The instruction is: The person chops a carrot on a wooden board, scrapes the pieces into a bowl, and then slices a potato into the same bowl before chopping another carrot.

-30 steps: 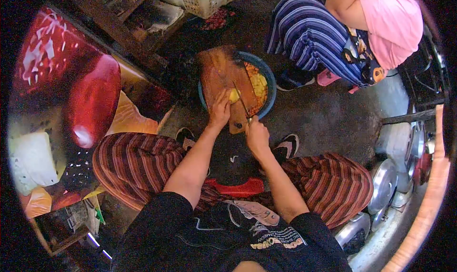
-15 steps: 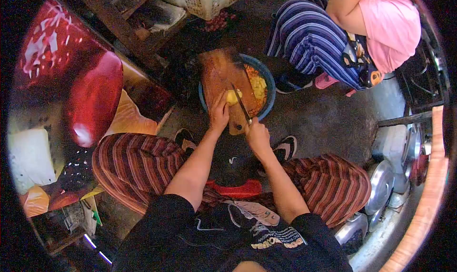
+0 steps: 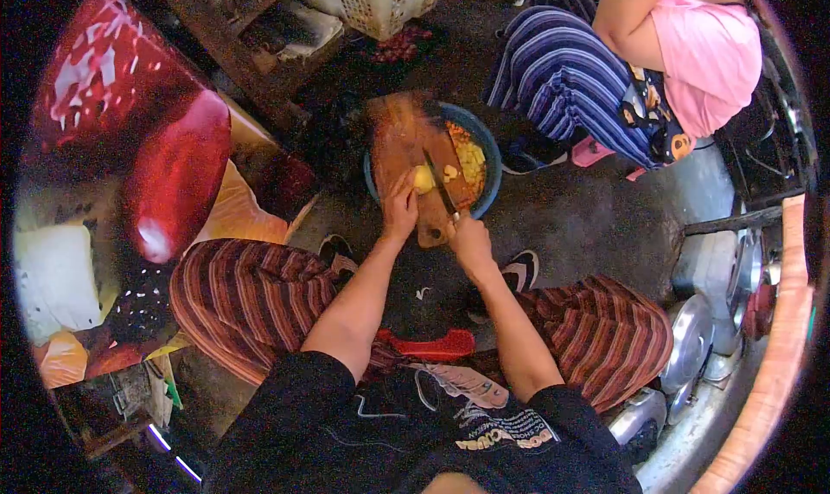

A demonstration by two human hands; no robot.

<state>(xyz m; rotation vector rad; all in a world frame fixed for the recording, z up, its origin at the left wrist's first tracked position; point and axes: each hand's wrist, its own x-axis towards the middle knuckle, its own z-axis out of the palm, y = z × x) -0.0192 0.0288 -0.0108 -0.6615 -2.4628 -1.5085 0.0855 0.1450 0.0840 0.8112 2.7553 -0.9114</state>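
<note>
A wooden cutting board (image 3: 406,140) lies across a blue basin (image 3: 495,161) on the floor. My left hand (image 3: 400,205) holds a peeled yellow piece (image 3: 423,179), which looks like potato, against the board. In my right hand (image 3: 469,239) is the handle of a knife (image 3: 443,185), its blade pointing away from me just right of the yellow piece. Small cut bits (image 3: 450,173) rest on the board on the blade's other side. Yellow cubes (image 3: 471,158) and small orange pieces (image 3: 458,133) fill the visible part of the basin; the board hides the remainder.
Another person in striped trousers (image 3: 553,75) sits at the upper right. A white plastic basket (image 3: 380,6) stands at the back. Metal pots and lids (image 3: 689,343) line the right side. A red plastic object (image 3: 432,345) lies between my legs.
The knife has shifted slightly right, away from the yellow piece, and small cut bits now show on the board beside the blade. My left hand stays at the yellow piece.
</note>
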